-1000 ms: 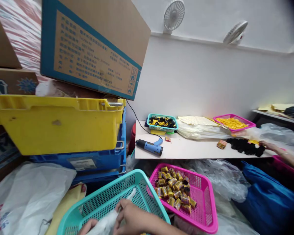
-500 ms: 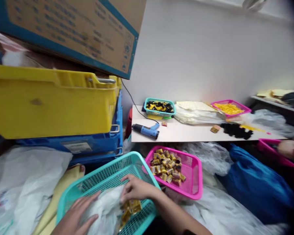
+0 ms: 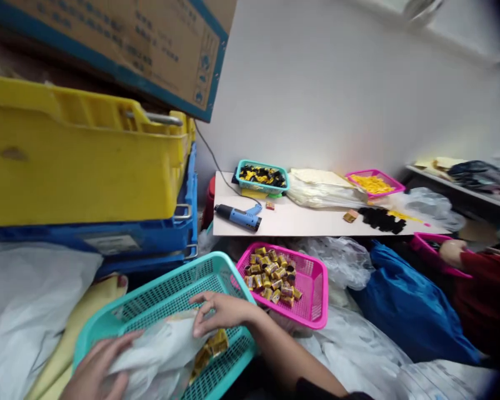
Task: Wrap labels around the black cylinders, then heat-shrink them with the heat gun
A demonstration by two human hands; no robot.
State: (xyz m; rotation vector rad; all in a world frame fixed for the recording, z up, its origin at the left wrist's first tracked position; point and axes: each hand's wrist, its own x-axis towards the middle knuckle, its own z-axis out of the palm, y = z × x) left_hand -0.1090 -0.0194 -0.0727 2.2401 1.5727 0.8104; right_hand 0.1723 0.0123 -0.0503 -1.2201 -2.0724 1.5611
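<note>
White bag (image 3: 158, 350) stays gripped by left hand (image 3: 92, 371) and right hand (image 3: 221, 313).

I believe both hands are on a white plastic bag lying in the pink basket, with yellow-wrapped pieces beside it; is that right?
Not quite: the head view shows the white plastic bag lying in the teal basket, not the pink basket. The left hand and right hand are indeed both on it, with yellow-wrapped pieces beside it.

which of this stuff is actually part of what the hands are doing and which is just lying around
In hand: left hand and right hand on the white bag, yellow wrapped pieces at its edge, big teal basket under them.
Lying about: untouched pink basket, blue tool on the table, yellow crate, cardboard box.
</note>
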